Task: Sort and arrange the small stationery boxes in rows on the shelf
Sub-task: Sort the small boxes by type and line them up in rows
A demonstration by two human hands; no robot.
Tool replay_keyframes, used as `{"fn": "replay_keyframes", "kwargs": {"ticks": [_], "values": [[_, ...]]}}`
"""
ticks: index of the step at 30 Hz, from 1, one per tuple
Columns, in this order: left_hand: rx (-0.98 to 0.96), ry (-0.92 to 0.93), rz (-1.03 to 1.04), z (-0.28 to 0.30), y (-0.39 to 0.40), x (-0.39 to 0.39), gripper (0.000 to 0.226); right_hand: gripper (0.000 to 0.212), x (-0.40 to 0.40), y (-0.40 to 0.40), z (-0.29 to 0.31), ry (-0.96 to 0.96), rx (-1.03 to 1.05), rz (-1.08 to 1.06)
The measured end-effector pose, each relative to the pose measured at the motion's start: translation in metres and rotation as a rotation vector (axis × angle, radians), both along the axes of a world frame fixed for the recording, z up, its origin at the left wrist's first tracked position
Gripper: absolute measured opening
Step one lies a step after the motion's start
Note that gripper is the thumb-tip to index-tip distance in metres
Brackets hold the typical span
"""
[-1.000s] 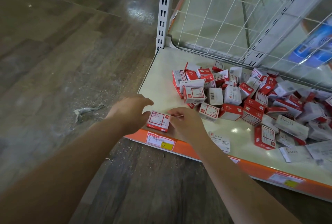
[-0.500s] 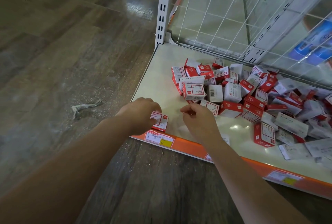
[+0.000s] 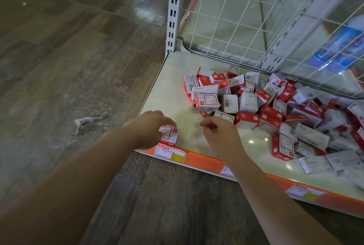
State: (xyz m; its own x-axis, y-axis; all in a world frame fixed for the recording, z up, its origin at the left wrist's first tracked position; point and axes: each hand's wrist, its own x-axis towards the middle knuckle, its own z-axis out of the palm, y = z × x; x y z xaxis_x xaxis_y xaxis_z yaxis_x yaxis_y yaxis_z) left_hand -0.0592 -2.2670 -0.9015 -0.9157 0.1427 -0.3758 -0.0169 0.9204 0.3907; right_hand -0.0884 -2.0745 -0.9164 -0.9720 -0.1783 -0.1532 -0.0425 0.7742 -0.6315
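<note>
Head view: left hand (image 3: 149,128) is down at the front-left corner of the shelf (image 3: 173,91), fingers curled over the top edge of one red-and-white box (image 3: 169,135). That box lies flat, label up, just behind the orange front strip (image 3: 204,161) and directly above the price tag (image 3: 170,153). It looks like a hold from above, thumb side hidden, so how firm the hold is I cannot tell.

Right hand (image 3: 219,136) is just to the right of that box, not touching it. Fingers curled in, thumb and forefinger tips close together; whether anything sits between them I cannot tell.

Beyond the right hand's fingertips starts the loose heap of boxes (image 3: 266,107), red-and-white, lying at all angles, spreading right and back to the wire mesh panel (image 3: 256,18). Nearest heap box sits just behind the right knuckles.

Left of the left hand, on the wood floor (image 3: 69,57): a crumpled scrap of paper (image 3: 88,120), well apart from the shelf.
</note>
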Motion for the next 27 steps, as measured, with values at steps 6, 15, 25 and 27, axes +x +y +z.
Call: {"fn": "replay_keyframes", "kwargs": {"ticks": [6,15,25,27], "values": [[0.031,0.000,0.033,0.002,0.006,0.000,0.041,0.019,-0.012,0.013,0.010,0.117,-0.065,-0.059],[0.139,0.261,0.187,0.004,0.025,-0.008,0.025,0.034,-0.040,0.013,0.007,0.126,-0.089,-0.114],[0.201,0.315,0.307,0.002,0.041,-0.023,0.027,0.022,-0.041,0.013,0.007,0.142,-0.169,-0.065],[0.218,0.320,0.320,0.000,0.042,-0.021,0.026,0.026,-0.043,0.014,0.007,0.139,-0.175,-0.056]]}}
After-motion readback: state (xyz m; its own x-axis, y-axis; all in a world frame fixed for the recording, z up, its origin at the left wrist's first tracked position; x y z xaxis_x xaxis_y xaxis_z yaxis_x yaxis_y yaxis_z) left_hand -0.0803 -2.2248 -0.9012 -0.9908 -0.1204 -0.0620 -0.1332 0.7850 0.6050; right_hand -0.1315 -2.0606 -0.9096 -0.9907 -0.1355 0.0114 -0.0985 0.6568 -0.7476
